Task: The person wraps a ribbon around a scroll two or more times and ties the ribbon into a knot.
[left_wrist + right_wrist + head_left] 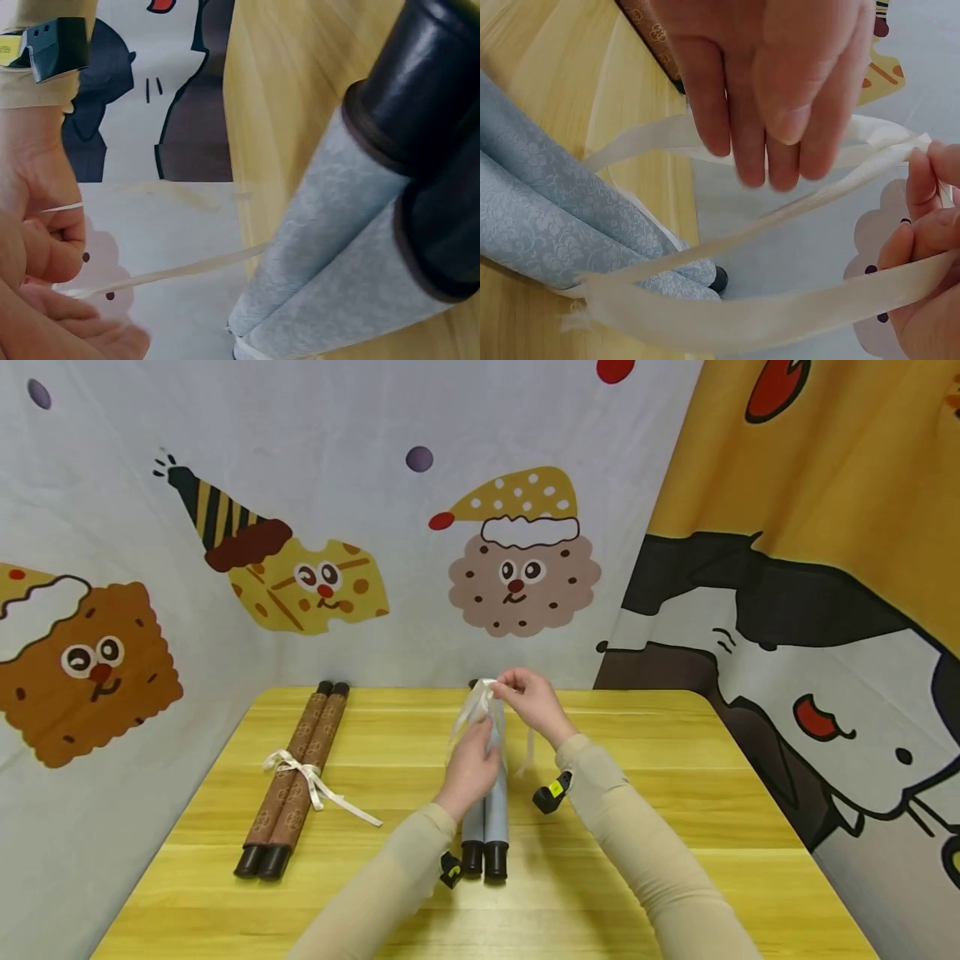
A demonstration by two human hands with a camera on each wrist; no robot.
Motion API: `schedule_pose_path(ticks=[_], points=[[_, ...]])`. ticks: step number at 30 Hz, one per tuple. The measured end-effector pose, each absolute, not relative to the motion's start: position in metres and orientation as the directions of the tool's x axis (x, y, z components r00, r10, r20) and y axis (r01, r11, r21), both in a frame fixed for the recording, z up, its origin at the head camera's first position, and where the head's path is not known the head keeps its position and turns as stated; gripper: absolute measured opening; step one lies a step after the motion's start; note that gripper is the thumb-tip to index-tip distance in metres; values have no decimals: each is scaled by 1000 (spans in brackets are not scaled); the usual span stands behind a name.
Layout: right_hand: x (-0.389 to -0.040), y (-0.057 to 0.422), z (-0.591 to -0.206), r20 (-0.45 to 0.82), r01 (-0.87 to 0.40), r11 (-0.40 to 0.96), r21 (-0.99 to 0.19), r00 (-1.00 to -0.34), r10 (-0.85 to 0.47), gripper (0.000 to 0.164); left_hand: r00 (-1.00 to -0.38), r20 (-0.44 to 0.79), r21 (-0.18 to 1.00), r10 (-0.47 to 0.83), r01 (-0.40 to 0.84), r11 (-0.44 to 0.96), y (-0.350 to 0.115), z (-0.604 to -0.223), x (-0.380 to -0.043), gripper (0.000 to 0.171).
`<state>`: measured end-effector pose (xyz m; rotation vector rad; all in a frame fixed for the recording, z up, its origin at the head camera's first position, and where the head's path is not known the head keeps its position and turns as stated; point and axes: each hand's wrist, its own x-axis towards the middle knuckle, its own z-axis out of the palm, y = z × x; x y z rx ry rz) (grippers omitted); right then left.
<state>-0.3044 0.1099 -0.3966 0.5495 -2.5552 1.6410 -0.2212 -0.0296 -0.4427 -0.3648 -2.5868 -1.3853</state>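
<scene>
A pale blue patterned scroll (497, 802), rolled as two side-by-side tubes with black end knobs, lies lengthwise mid-table. Off it runs a long white ribbon (795, 319), lifted in loops over the scroll's far part. My right hand (531, 702) pinches the ribbon between thumb and fingertips, above the far end. Closer to me, my left hand (471, 767) hovers over the tubes. In the right wrist view, the left hand's fingers (742, 142) point down, straight, overlapping one ribbon loop. The left wrist view has the scroll's black knobs (427, 90) close up.
To the left lies a brown patterned scroll (279, 806), its white ribbon tied in a bow (296, 768). A printed cloth (360, 660) hangs behind the table's far edge. Both wrists carry small black cameras (552, 792).
</scene>
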Motion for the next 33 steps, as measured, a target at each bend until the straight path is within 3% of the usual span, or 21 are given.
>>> schedule_pose_path(ticks=[8, 13, 20, 26, 31, 33], points=[[-301, 114, -395, 186, -327, 419, -847, -921, -343, 14, -946, 322, 788, 45, 294, 541, -33, -451, -226, 67], [-300, 117, -394, 59, -293, 462, -837, -888, -455, 16, -926, 378, 778, 17, 327, 537, -41, -455, -234, 51], [-298, 119, -395, -115, -188, 496, -848, -848, -517, 20, -919, 393, 808, 34, 362, 464, -44, -459, -237, 49], [-298, 119, -397, -127, -177, 466, -867, -826, -549, 21, -931, 365, 858, -23, 327, 395, -41, -457, -236, 40], [-297, 120, -396, -108, -178, 450, -875, -835, -540, 21, -946, 315, 887, -74, 266, 378, -45, -456, -236, 11], [-297, 121, -395, -94, -181, 445, -877, -844, -527, 21, -955, 289, 900, -67, 247, 360, -49, -453, -236, 15]])
